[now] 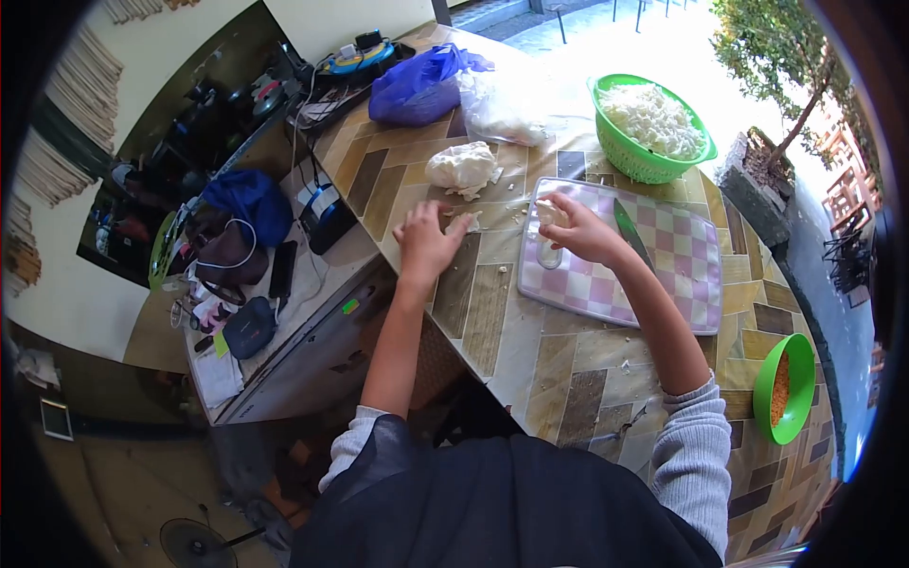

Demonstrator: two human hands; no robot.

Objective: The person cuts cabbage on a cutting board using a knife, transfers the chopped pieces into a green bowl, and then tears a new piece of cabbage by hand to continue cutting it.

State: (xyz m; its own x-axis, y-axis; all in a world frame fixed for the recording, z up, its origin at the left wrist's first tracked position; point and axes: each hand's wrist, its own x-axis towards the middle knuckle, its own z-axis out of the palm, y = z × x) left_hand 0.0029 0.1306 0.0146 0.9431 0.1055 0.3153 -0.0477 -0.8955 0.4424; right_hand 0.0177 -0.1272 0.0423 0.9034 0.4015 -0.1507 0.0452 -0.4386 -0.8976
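Note:
My left hand (431,239) lies low over the near left part of the table, fingers spread, with small white scraps (471,223) by its thumb. Just beyond it sits a crumpled white lump (462,168); I cannot make out its kind. Above the left side of a pink-and-white checked cutting board (677,293), my right hand (579,232) curves its thumb and fingers around a pale, translucent piece (549,218), partly hidden. A knife with a green blade (632,234) rests on the board, to the right of that hand.
A green colander (649,168) heaped with white shreds (653,118) stands beyond the board. A green bowl (805,388) of orange bits is at right. Blue (417,87) and clear (502,109) plastic bags lie at the back. Left is a lower surface with bags and a pouch (249,328).

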